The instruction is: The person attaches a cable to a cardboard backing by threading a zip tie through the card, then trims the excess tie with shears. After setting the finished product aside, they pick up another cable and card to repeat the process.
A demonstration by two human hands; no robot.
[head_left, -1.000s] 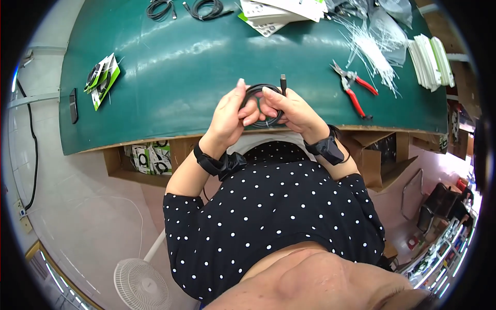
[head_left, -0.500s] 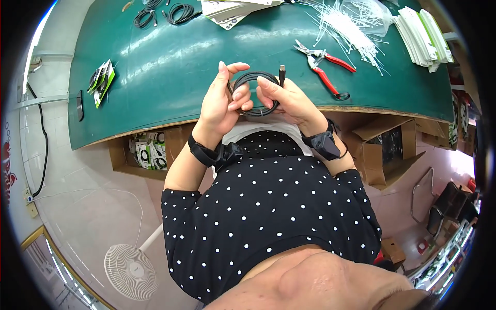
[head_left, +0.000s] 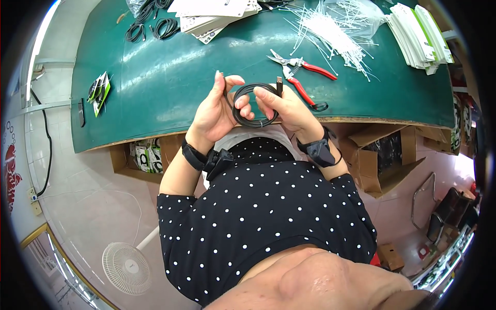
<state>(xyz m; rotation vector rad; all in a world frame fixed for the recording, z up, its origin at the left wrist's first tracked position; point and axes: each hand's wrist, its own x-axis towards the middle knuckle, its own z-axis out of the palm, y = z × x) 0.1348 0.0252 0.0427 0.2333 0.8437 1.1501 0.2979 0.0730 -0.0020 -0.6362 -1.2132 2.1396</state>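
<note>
A coiled black cable (head_left: 262,123) is held up between my two hands, just over the near edge of the green table. My right hand (head_left: 290,109) is closed around the right side of the coil, its thumb lying across the loops. The cable's plug (head_left: 279,87) sticks up beside that thumb. My left hand (head_left: 213,114) has its lower fingers curled at the coil's left side. Between its raised thumb and forefinger runs a free stretch of the cable. A light-coloured tie shows at the bottom of the loops.
Red-handled pruning shears (head_left: 305,77) lie ahead on the green table (head_left: 170,88). Beyond are loose white cable ties (head_left: 336,36), stacked cards (head_left: 212,20), more white cards (head_left: 413,39) and coiled cables (head_left: 164,28). Small packages (head_left: 99,94) lie left. Cardboard boxes (head_left: 385,160) stand below; a fan (head_left: 126,268) is behind.
The view has shifted slightly, so the tabletop things sit lower and mostly further left. Both hands keep the coil; the left thumb and forefinger have moved a little along the cable's free stretch.
</note>
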